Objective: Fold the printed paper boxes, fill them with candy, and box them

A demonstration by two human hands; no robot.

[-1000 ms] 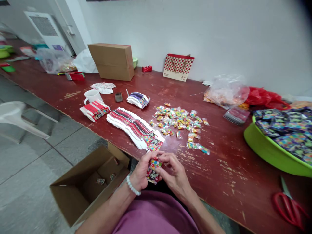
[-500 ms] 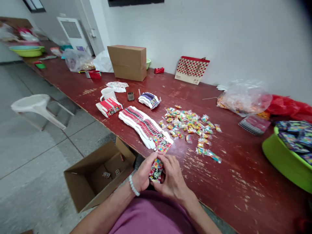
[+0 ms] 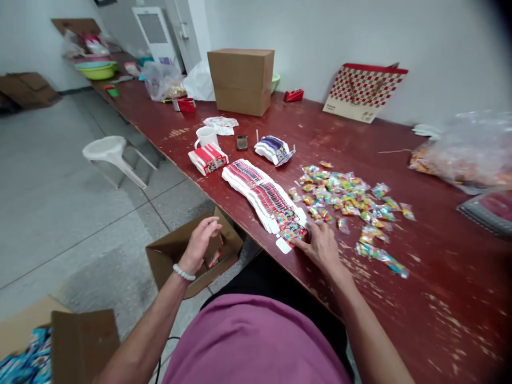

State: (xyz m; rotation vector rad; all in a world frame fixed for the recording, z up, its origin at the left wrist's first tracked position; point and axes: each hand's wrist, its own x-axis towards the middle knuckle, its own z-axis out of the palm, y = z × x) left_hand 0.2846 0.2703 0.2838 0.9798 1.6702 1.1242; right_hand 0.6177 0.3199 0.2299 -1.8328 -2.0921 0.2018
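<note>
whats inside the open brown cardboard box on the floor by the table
In the open brown cardboard box, one small colourful packed carton shows just under the left hand. That hand and the flaps cover the rest of the floor of it.

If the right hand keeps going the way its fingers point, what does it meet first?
The right hand points left and away along the table edge. Its fingers already touch the nearest card of the fanned row of flat cartons, so it would probably push into that row first.
</note>
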